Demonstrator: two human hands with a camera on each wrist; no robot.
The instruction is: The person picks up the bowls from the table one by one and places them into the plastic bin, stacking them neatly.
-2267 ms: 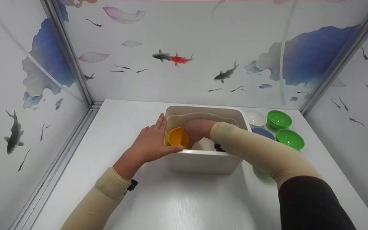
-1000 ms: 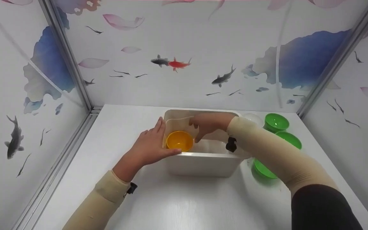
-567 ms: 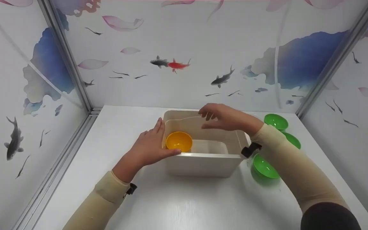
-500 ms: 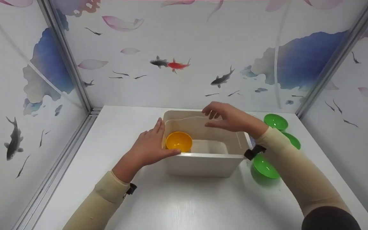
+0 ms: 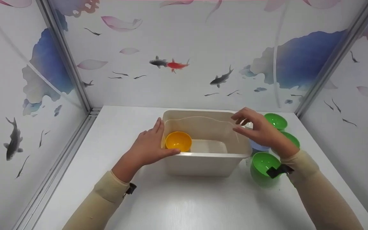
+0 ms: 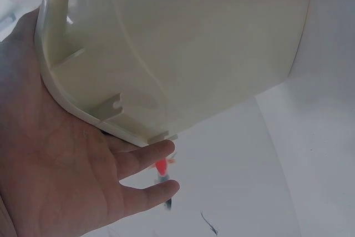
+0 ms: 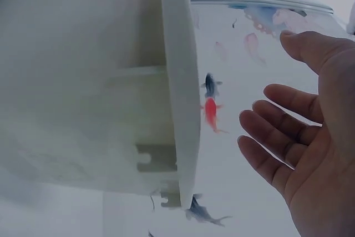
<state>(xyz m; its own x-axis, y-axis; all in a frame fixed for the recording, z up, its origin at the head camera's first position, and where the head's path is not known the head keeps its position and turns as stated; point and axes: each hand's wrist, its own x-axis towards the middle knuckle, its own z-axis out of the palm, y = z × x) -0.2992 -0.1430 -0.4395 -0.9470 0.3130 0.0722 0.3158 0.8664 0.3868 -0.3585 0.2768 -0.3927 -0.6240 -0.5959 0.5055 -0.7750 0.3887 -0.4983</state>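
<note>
- I am resting the left hand [image 5: 145,143] along the left side of the deep, off-white plastic bin [image 5: 203,165], fingers straight and thumb on the near rim; it is bracing, not clasping.
- I am favouring light, even pressure there, since pushing hard could be sliding the bin across the smooth white tabletop [image 5: 177,201].
- I am hovering the right hand [image 5: 257,129] around the bin's right rim, thumb and loosely bent fingers apart, holding nothing.
- The round, glossy yellow-orange bowl [image 5: 178,141] is sitting mouth-up inside the bin, at its left end; bare floor is showing to its right, which I am judging the easiest spot for another bowl.
- Right of the bin, a glossy green near bowl [image 5: 262,162], a matching middle bowl [image 5: 292,139], and a matching far bowl [image 5: 276,120] are standing mouth-up; the right hand is partly covering a blue bowl [image 5: 259,146] and a whitish bowl [image 5: 249,125].
- For any of these, I am advising pinching one rim, lifting straight up, and clearing the bin's rim without nudging neighbours.
</note>
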